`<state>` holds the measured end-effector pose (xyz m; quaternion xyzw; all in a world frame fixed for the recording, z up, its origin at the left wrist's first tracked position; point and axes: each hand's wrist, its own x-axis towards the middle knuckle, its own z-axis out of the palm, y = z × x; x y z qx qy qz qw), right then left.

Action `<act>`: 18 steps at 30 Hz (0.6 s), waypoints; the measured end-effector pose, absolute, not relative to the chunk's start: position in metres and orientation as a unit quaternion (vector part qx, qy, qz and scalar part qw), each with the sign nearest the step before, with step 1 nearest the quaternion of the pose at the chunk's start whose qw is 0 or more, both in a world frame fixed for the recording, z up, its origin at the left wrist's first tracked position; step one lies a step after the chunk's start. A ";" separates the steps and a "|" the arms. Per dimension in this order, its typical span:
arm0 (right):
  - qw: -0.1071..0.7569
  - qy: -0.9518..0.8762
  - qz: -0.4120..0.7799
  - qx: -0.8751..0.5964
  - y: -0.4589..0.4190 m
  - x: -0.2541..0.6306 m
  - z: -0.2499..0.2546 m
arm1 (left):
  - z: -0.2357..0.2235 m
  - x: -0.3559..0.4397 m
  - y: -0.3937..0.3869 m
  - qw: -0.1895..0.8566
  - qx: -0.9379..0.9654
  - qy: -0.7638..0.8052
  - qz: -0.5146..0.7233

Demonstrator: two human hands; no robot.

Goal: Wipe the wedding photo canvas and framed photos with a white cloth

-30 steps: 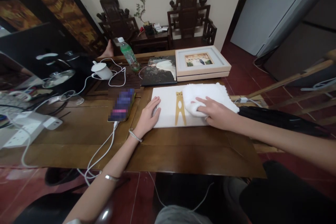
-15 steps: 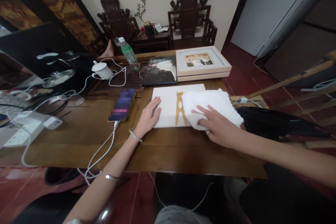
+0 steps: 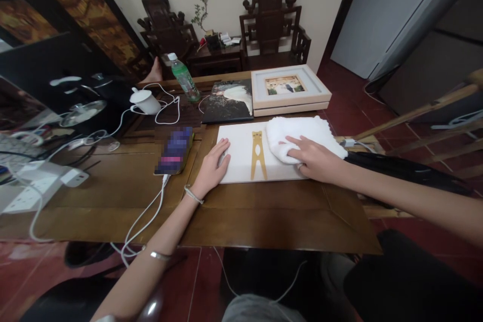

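A flat white board (image 3: 237, 156) lies on the wooden table with a yellow cat-like figure (image 3: 258, 153) on its face. My left hand (image 3: 213, 163) rests on the board's left edge, fingers stretched out and holding nothing. On the board's right part lies a folded white towel (image 3: 315, 131) with a fluffy surface. My right hand (image 3: 315, 158) grips the towel's near side and presses it onto the board, fingers spread over the cloth. The towel hides the board's far right corner.
Behind the board lie a dark picture panel (image 3: 228, 103) and a light-wood picture frame (image 3: 290, 93). To the left are a phone (image 3: 175, 151) on a white cable, a green bottle (image 3: 184, 80), a lidded white cup (image 3: 145, 101) and a power strip (image 3: 33, 186).
My right hand has slid the towel away from me across the board, uncovering more of the board's near right part. My left hand has stayed in place.
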<state>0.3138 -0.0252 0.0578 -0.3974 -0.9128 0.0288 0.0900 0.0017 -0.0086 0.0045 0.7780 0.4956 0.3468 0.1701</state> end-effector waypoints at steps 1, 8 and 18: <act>0.091 -0.913 0.026 -0.397 -0.024 0.314 0.058 | 0.005 0.002 -0.009 0.171 0.778 0.496 0.346; 0.100 -0.920 -0.002 -0.378 -0.027 0.314 0.051 | 0.004 0.001 -0.008 0.170 0.781 0.492 0.346; 0.065 -0.920 -0.018 -0.385 -0.046 0.310 0.047 | 0.004 0.001 -0.009 0.171 0.779 0.494 0.345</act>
